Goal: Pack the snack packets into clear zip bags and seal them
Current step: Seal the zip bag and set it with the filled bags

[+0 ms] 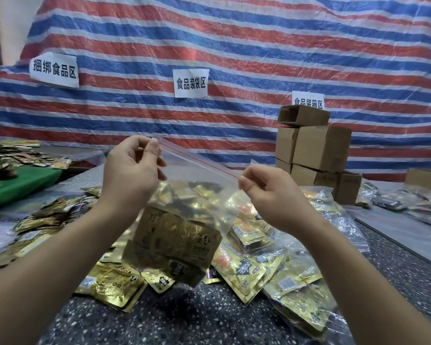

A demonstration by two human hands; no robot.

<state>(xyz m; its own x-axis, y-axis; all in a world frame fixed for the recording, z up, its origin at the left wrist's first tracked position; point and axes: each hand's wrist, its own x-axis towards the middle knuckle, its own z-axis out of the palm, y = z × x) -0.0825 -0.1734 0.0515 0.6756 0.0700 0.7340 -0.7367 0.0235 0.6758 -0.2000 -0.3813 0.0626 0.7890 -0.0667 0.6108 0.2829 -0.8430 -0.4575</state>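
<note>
Held up over the middle of the speckled counter (pixel 209 317), a filled zip bag (pixel 182 235) hangs from its red-lined strip, pinched at either end by the left hand (pixel 132 168) and right hand (pixel 271 192), sealing seemingly underway, with many loose snack packets (pixel 110 285) unpacked below.

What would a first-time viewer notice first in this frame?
Centre frame, the left hand and right hand each pinch an end of the red zip strip of a clear zip bag, held up with gold snack packets inside. Beneath it, loose gold packets spread over the speckled table. Behind hangs a red, white and blue striped tarp, with stacked cardboard boxes at right.
</note>
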